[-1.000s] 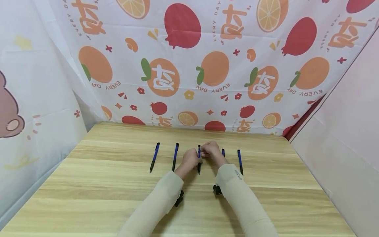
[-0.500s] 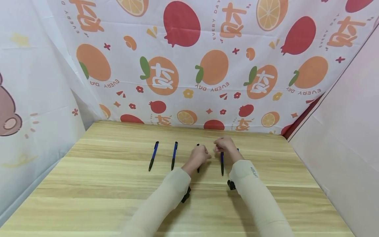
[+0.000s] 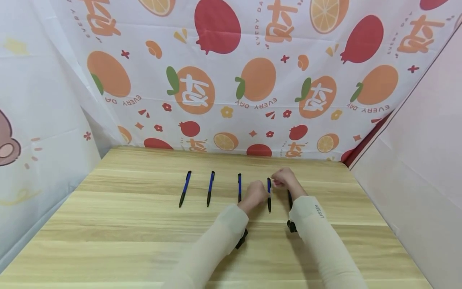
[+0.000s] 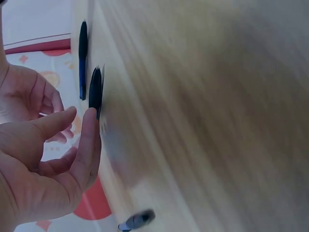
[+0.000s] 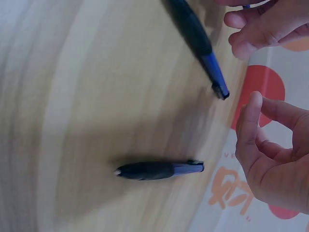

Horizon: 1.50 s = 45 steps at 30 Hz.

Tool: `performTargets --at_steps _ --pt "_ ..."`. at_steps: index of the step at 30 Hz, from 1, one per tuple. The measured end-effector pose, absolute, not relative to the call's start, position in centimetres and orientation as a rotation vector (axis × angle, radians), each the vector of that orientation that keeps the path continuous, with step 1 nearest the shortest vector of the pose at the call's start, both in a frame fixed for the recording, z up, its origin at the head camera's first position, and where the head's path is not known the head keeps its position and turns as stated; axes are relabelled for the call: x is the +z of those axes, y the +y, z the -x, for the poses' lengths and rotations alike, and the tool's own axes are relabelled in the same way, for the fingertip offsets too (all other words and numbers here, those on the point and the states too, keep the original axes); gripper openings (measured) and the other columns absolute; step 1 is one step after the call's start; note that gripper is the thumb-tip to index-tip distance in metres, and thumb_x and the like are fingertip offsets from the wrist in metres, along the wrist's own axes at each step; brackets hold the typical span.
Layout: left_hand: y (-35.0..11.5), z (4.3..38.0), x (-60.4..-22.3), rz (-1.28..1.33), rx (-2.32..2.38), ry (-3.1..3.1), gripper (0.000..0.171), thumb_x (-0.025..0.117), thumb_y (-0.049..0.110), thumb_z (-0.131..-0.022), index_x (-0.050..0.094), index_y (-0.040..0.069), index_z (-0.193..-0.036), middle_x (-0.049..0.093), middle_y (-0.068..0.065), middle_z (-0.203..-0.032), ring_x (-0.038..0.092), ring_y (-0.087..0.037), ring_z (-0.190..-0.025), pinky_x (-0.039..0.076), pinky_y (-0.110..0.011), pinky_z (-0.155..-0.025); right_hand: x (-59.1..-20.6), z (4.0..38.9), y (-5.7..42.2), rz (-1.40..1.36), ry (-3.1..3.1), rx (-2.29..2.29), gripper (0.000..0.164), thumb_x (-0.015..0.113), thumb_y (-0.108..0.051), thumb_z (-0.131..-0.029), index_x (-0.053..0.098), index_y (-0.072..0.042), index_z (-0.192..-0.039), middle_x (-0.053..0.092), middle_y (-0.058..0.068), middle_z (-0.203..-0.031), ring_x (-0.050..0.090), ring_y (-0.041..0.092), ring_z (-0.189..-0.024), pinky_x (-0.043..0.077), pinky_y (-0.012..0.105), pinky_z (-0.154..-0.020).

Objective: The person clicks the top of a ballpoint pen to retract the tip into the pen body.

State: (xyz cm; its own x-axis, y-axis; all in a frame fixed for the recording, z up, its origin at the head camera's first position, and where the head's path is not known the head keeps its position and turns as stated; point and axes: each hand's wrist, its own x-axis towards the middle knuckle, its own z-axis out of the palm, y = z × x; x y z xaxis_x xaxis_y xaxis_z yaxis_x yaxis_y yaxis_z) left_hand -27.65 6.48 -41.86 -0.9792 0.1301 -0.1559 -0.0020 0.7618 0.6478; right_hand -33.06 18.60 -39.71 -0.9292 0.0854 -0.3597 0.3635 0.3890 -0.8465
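Observation:
Several blue pens with black grips lie in a spaced row on the wooden table. My left hand point(image 3: 257, 192) is beside the fourth pen from the left, a blue pen point(image 3: 269, 186). In the left wrist view, the fingertips overlap that pen's black grip point(image 4: 96, 89), with thumb and forefinger apart. My right hand point(image 3: 286, 178) is just right of the same pen's upper end, fingers loosely bent. In the right wrist view, the right hand point(image 5: 270, 154) has nothing between its fingers. The rightmost pen point(image 3: 290, 199) is partly hidden under the right wrist.
Left of the hands lie a tilted pen point(image 3: 185, 188), another pen point(image 3: 211, 188) and a third pen point(image 3: 240, 188), whose lower end the left hand hides. The wooden table point(image 3: 126, 224) ends at a fruit-print curtain point(image 3: 231, 120) behind. White cloth point(image 3: 47, 100) hangs at the left.
Both hands have moved right, from the middle pen to the fourth pen. The middle pen now lies left of the left hand. The head view has shifted slightly.

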Motion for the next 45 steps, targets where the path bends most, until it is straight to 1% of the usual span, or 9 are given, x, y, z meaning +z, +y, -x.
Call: performTargets --at_steps 7,14,17,23,27,33,38,42,45 --pt "7.6 27.4 -42.7 -0.093 1.068 2.764 0.028 0.074 0.012 -0.078 0.054 0.005 -0.060 0.051 -0.002 -0.045 0.048 -0.011 -0.035 0.039 -0.017 -0.035 -40.8 32.9 19.1 -0.411 2.353 -1.591 0.008 0.056 0.006 -0.083 0.053 0.010 -0.090 0.056 0.010 -0.063 0.055 0.012 -0.047 0.053 0.023 -0.051" --pt "8.4 27.7 -42.7 -0.165 0.943 2.868 0.017 0.074 0.008 -0.075 0.059 0.001 -0.078 0.056 -0.006 -0.068 0.047 -0.015 -0.055 0.042 -0.023 -0.048 -41.9 33.0 19.1 -0.419 2.331 -1.612 0.008 0.053 0.006 -0.083 0.055 0.012 -0.089 0.053 0.008 -0.057 0.055 0.013 -0.044 0.054 0.024 -0.050" --pt "8.7 27.9 -42.8 -0.137 0.912 2.869 0.016 0.072 0.007 -0.076 0.062 -0.001 -0.085 0.059 -0.008 -0.073 0.050 -0.016 -0.057 0.045 -0.024 -0.050 -41.7 32.7 19.1 -0.419 2.324 -1.602 0.011 0.055 0.005 -0.084 0.056 0.012 -0.092 0.054 0.008 -0.060 0.056 0.013 -0.047 0.055 0.026 -0.054" --pt "8.3 28.1 -43.1 -0.051 1.112 2.747 0.014 0.072 0.006 -0.077 0.059 -0.001 -0.078 0.057 -0.008 -0.065 0.055 -0.015 -0.045 0.046 -0.021 -0.041 -41.4 32.7 19.0 -0.474 2.272 -1.625 0.016 0.054 0.003 -0.085 0.055 0.012 -0.098 0.054 0.008 -0.064 0.058 0.013 -0.049 0.055 0.027 -0.058" --pt "7.9 28.0 -43.0 -0.040 1.226 2.698 0.017 0.071 0.005 -0.076 0.055 0.002 -0.071 0.055 -0.006 -0.061 0.054 -0.015 -0.042 0.046 -0.020 -0.041 -42.4 33.9 19.4 -0.492 2.173 -1.687 0.016 0.057 0.004 -0.083 0.055 0.014 -0.095 0.057 0.011 -0.063 0.061 0.016 -0.050 0.055 0.026 -0.056" --pt "7.4 27.9 -42.9 -0.051 1.253 2.668 0.024 0.069 0.004 -0.078 0.051 0.006 -0.062 0.055 -0.004 -0.055 0.058 -0.017 -0.044 0.046 -0.020 -0.040 -42.4 34.1 19.2 -0.541 2.025 -1.819 0.030 0.057 0.001 -0.086 0.049 0.013 -0.112 0.059 0.014 -0.074 0.063 0.017 -0.059 0.055 0.025 -0.066" --pt "7.1 28.0 -43.0 -0.028 1.306 2.606 0.024 0.067 0.001 -0.079 0.049 0.006 -0.064 0.054 -0.004 -0.057 0.060 -0.020 -0.046 0.048 -0.021 -0.039 -40.5 32.5 18.6 -0.529 1.890 -1.919 0.033 0.052 0.000 -0.091 0.045 0.012 -0.121 0.061 0.012 -0.076 0.063 0.014 -0.061 0.053 0.023 -0.073" --pt "6.9 28.1 -42.9 -0.034 1.300 2.599 0.023 0.068 0.002 -0.080 0.049 0.005 -0.068 0.053 -0.004 -0.061 0.058 -0.017 -0.045 0.048 -0.021 -0.039 -39.5 31.7 18.5 -0.473 1.767 -1.978 0.039 0.047 -0.002 -0.094 0.037 0.013 -0.129 0.061 0.016 -0.088 0.064 0.014 -0.073 0.048 0.024 -0.084" --pt "6.8 28.1 -42.7 -0.051 1.297 2.589 0.022 0.069 0.003 -0.081 0.049 0.005 -0.070 0.054 -0.005 -0.061 0.056 -0.017 -0.044 0.048 -0.021 -0.040 -39.4 31.6 18.3 -0.476 1.713 -2.013 0.042 0.045 -0.004 -0.096 0.034 0.011 -0.133 0.061 0.016 -0.091 0.064 0.012 -0.076 0.047 0.022 -0.085"
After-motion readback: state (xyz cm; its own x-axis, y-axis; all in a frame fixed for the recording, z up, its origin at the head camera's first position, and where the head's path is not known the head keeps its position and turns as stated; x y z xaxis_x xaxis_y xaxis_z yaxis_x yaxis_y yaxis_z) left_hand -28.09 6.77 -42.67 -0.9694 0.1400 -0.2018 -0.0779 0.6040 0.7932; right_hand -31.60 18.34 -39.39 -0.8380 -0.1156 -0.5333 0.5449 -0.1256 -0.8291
